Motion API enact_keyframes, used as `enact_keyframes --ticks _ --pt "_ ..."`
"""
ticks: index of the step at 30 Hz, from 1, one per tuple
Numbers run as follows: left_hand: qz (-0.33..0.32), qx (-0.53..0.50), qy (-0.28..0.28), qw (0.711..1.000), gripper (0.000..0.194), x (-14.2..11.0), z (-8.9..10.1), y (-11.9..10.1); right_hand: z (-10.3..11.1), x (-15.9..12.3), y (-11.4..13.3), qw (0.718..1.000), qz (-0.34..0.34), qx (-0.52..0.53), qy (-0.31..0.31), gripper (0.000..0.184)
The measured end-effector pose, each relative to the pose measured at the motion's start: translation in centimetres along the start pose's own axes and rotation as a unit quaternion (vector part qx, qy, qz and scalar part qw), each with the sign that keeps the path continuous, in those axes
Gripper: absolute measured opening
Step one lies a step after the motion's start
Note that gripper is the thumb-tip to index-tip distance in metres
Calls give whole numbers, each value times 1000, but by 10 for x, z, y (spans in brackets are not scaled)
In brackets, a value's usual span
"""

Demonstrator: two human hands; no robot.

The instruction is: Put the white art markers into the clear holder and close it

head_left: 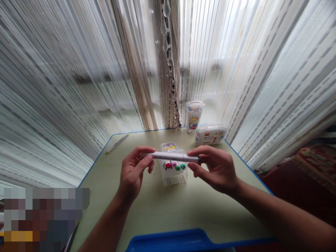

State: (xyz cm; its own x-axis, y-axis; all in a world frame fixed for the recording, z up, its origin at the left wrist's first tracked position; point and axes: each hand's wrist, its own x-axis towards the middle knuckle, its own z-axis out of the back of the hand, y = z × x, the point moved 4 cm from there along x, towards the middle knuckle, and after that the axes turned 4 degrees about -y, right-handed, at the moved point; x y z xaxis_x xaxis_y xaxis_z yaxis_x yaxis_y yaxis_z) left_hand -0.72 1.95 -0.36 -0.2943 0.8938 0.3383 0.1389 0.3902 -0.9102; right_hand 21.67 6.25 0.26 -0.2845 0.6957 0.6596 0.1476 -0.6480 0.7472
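A white marker pen with a dark green end is held level in the air between both hands. My left hand pinches its left end between thumb and fingers. At the capped right end, my right hand grips it with thumb and fingertips. Behind and below the marker, a clear plastic case rests on the table. Inside it several markers show red, pink and green ends. The held marker covers part of the case.
A yellow-ended marker lies at the table's far left. Toward the back right stand an upright clear marker box and a wider marker case. A blue tray edge borders the pale green table in front. String curtains hang behind.
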Motion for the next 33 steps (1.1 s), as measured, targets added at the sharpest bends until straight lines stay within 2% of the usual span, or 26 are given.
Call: enact_keyframes --ticks 5,9,12,17,25,28,33 --pt "-27 -5 7 1000 13 -1 0 -1 0 0 4 990 91 -104 -5 20" --pt "-60 -10 32 998 13 -1 1 0 0 0 4 985 133 -111 -4 24" --pt "-68 0 42 997 14 -1 3 3 0 0 1 986 127 -111 -11 24" --pt "-42 33 34 998 12 -1 7 8 0 0 -2 989 89 -119 -10 21" --pt "-5 44 3 999 18 1 6 8 2 0 3 984 98 -147 -1 19" --pt "11 49 -7 999 20 2 4 8 3 -1 -1 991 56 -123 2 20" --pt "29 54 3 998 23 1 4 10 1 2 -15 995 -96 27 -6 15"
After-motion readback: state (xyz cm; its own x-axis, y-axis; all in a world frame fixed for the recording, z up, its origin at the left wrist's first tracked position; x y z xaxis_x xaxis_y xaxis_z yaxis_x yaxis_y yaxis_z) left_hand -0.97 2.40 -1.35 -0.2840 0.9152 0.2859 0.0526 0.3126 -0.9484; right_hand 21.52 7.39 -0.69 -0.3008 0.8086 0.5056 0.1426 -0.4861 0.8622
